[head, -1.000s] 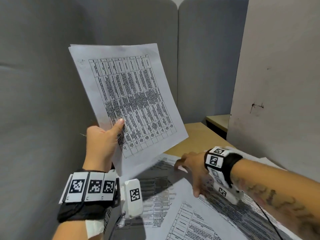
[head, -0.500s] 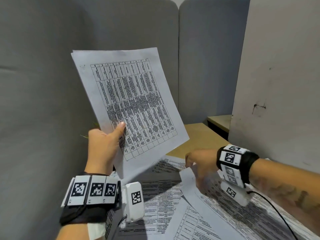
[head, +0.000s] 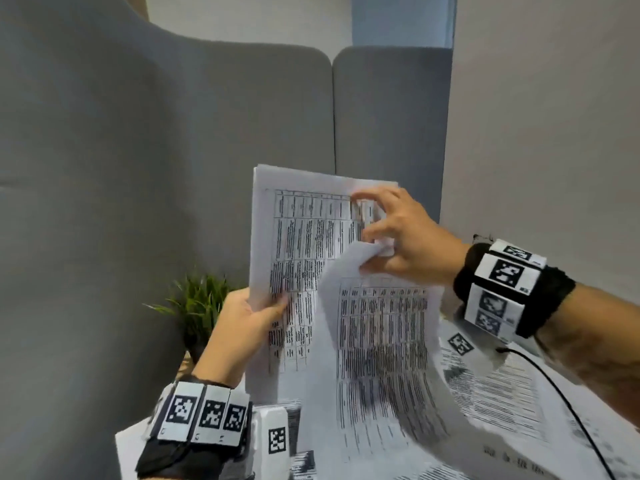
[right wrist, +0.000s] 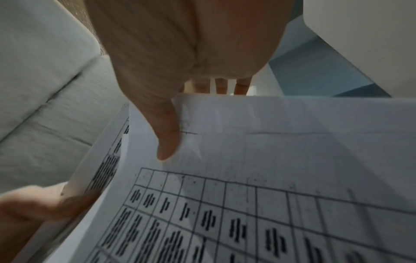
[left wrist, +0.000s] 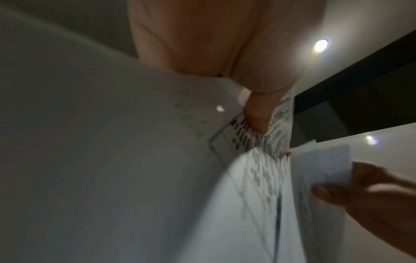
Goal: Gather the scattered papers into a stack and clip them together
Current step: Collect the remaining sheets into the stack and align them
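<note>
White stack (head: 301,237) upright in your left hand (head: 242,327), thumb pinching lower edge. Right hand (head: 405,244) pinches loose sheet (head: 381,358) by top corner; sheet sags, may crease or slide misaligned.

**Left wrist view: two hands on the sheets**

A printed sheet (left wrist: 238,135) is pinched at its edge by the left hand (left wrist: 216,53), the thumb (left wrist: 258,110) laid across the print. A second, blurred sheet (left wrist: 254,204) is curved below it. At lower right, paper is gripped by the right hand (left wrist: 369,195). Two ceiling lights (left wrist: 320,45) are seen above.
</note>
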`<act>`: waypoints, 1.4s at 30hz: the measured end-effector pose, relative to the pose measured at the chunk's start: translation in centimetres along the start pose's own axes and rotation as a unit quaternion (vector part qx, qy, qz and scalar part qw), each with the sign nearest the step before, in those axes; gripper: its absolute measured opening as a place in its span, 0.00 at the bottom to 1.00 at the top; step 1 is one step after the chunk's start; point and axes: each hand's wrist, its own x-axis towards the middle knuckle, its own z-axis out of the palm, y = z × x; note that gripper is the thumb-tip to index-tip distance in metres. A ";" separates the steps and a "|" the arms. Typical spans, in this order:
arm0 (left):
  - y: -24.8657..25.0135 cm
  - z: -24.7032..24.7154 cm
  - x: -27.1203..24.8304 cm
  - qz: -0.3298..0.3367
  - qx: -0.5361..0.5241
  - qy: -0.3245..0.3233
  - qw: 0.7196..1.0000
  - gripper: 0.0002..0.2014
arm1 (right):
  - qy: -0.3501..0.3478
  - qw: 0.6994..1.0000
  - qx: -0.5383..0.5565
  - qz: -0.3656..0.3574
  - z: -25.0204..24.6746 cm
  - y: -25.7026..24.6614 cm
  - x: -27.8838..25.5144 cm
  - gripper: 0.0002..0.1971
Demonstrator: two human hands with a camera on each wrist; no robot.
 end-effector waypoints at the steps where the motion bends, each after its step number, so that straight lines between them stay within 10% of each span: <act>1: 0.1 0.4 -0.1 0.001 -0.011 -0.020 1.000 0.10 | 0.000 1.000 -0.005 0.008 -0.7 -0.5 0.6 0.10; 16: 0.6 3.5 -1.1 0.025 0.013 -0.100 0.995 0.08 | 0.005 0.994 -0.041 0.096 -2.3 -3.0 1.7 0.13; 20: 0.5 3.4 -1.1 0.046 0.010 -0.076 0.996 0.07 | 0.100 0.987 -0.006 0.124 -2.1 -2.0 0.2 0.28; 24: 0.9 1.7 -0.8 0.045 -0.064 -0.029 0.996 0.15 | 0.254 0.920 0.154 0.256 -1.9 0.6 -2.9 0.50; 28: 1.0 0.7 -0.5 0.022 -0.138 0.009 0.990 0.16 | 0.085 0.778 0.555 0.281 1.7 2.7 -5.7 0.42; 34: 0.8 0.9 -0.5 0.015 -0.174 0.024 0.984 0.15 | 0.082 0.731 0.624 0.264 6.4 1.5 -5.7 0.11; 42: -0.7 0.2 -0.1 -0.025 -0.131 -0.010 0.991 0.21 | 0.088 0.735 0.618 0.265 10.0 1.3 -6.8 0.41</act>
